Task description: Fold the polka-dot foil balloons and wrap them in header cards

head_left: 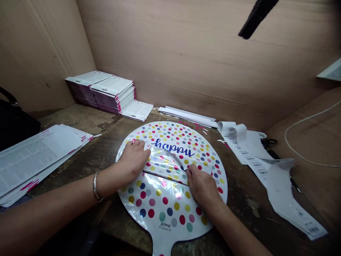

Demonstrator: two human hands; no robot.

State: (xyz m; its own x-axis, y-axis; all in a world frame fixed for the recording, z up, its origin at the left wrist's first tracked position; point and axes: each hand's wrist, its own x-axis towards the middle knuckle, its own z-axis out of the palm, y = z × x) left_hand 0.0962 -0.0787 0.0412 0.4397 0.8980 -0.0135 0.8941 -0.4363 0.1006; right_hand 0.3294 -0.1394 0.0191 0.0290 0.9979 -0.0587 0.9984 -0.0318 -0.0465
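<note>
A flat, round foil balloon [170, 199] with coloured dots lies on the table, its tail pointing toward me. Blue lettering reading "happy" shows on its upper half, and "prima" is printed near the bottom. Across its middle runs a shiny folded layer with dots; I cannot tell if this is part of the same sheet. My left hand [134, 160], with a metal bangle at the wrist, is closed on the left end of that fold. Fingers curled, my right hand [201, 183] pinches the right end. The fingertips of both hands are partly hidden.
Stacked printed cards [106, 90] stand at the back left, with larger printed sheets [39, 153] nearer on the left. Folded white strips [188, 115] lie along the back wall. A curling label roll [262, 167] spreads down the right, beside black-handled scissors [269, 142]. Paper scraps are scattered behind the balloon.
</note>
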